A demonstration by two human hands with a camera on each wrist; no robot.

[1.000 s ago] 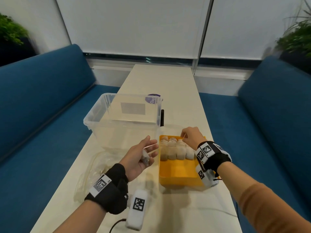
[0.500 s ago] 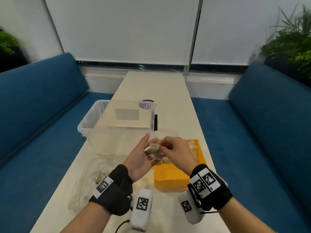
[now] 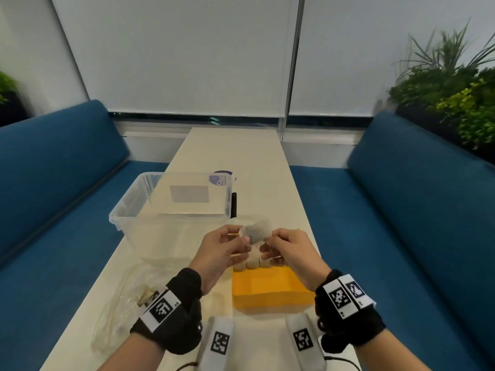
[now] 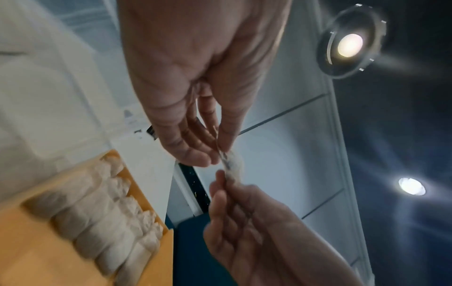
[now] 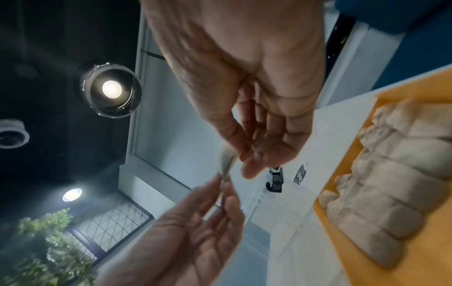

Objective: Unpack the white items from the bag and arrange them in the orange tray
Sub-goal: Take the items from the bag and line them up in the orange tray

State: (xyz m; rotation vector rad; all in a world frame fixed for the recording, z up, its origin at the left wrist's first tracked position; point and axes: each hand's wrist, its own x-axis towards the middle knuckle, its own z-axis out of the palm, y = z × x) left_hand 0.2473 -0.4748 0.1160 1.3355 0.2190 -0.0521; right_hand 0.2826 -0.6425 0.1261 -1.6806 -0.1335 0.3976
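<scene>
White item [image 3: 256,232] hangs between my two hands, above the far end of the orange tray [image 3: 270,290]. My left hand [image 3: 222,250] pinches one edge and my right hand [image 3: 288,249] pinches the other. One row of white items [image 5: 391,185] already fills the far end of the tray. I judge this the placing step. Next move: lower the item just beside that row, then return to the bag [image 3: 126,303].

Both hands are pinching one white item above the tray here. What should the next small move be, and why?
Probably lower the white item into the orange tray beside the row of white items. The left hand and right hand pinch it above the tray, whose near part is bare.
</scene>
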